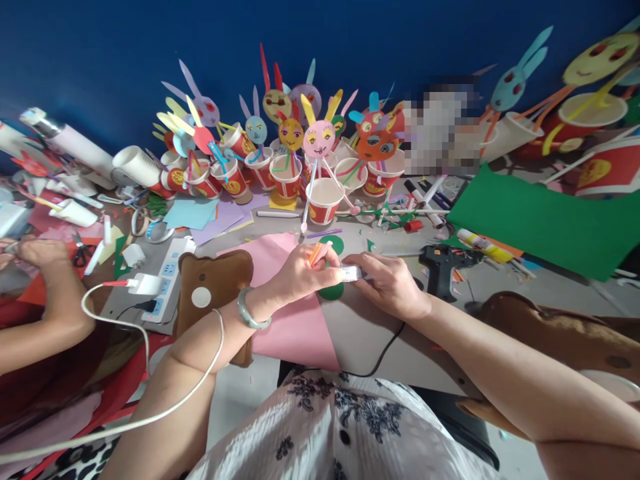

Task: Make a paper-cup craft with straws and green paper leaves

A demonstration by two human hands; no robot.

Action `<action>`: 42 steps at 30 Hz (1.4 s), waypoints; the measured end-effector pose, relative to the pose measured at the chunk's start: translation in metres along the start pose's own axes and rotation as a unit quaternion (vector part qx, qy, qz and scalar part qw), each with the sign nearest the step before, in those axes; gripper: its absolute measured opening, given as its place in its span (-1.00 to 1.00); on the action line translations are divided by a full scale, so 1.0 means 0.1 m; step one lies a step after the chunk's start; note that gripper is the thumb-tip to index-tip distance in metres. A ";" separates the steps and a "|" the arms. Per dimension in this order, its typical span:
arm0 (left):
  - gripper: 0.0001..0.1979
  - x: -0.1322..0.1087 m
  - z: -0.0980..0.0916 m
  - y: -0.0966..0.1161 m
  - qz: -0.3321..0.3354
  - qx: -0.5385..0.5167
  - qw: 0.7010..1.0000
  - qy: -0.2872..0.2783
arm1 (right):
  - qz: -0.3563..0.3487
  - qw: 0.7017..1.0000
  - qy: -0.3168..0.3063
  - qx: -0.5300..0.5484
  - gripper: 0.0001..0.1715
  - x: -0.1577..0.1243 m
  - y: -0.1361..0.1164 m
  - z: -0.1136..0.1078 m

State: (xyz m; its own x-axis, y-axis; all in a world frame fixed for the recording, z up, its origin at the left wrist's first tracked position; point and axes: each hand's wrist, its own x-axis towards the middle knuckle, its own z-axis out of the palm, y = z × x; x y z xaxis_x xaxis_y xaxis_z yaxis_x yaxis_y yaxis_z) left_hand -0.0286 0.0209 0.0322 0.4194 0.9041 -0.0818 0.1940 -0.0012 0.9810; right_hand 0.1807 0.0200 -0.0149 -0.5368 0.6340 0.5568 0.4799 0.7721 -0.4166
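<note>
My left hand (303, 272), with a pale bracelet on the wrist, is closed around an orange and pinkish paper strip (315, 254). Its thumb meets a small white object (351, 273), whose kind I cannot make out. From the other side, my right hand (393, 283) pinches that white object between bent fingers. Under and behind the hands lie rounded green paper pieces (332, 245), partly covered. A pink paper sheet (300, 330) spreads below my left forearm. Just right of my right hand rests a black glue gun (439, 270).
Paper cups (325, 200) with paper animal faces (319, 138) line the back. A power strip (173, 273) and brown cushion (215, 277) are at left; a white cable (150, 427) crosses my left arm. Green paper (545, 223) lies right. Another person's arm (47, 300) is far left.
</note>
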 end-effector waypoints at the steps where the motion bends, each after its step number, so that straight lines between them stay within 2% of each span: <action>1: -0.82 0.00 0.00 0.00 -0.001 -0.004 1.000 0.001 | -0.007 1.000 0.002 -0.007 -0.77 0.00 0.00 0.00; 11: -0.79 0.02 0.00 -0.02 -0.004 -0.012 1.000 -0.004 | 0.003 1.000 -0.026 -0.008 -0.78 -0.01 -0.01 -0.01; 23: -0.87 0.00 0.01 0.03 -0.009 0.005 1.000 0.000 | 0.013 1.000 -0.015 0.021 -0.80 0.01 -0.04 -0.03; 27: -0.82 -0.02 0.01 0.06 0.016 0.039 0.999 -0.005 | -0.008 0.999 -0.030 -0.022 -0.79 -0.01 -0.02 -0.03; 32: -0.89 -0.03 0.01 0.07 0.049 0.040 0.998 -0.018 | -0.012 0.998 -0.054 -0.044 -0.78 -0.03 -0.01 -0.03; 42: -0.92 -0.03 -0.03 0.02 0.027 0.045 0.998 -0.032 | 0.007 0.998 -0.059 0.000 -0.80 -0.01 -0.01 -0.05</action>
State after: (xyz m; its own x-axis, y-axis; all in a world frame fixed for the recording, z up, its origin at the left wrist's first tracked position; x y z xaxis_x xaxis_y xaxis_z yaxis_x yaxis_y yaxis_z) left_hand -0.0322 0.0195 0.0348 0.4869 0.8723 -0.0439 0.2483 -0.0900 0.9645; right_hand 0.1840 0.0187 -0.0118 -0.6080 0.6459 0.4617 0.4886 0.7628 -0.4237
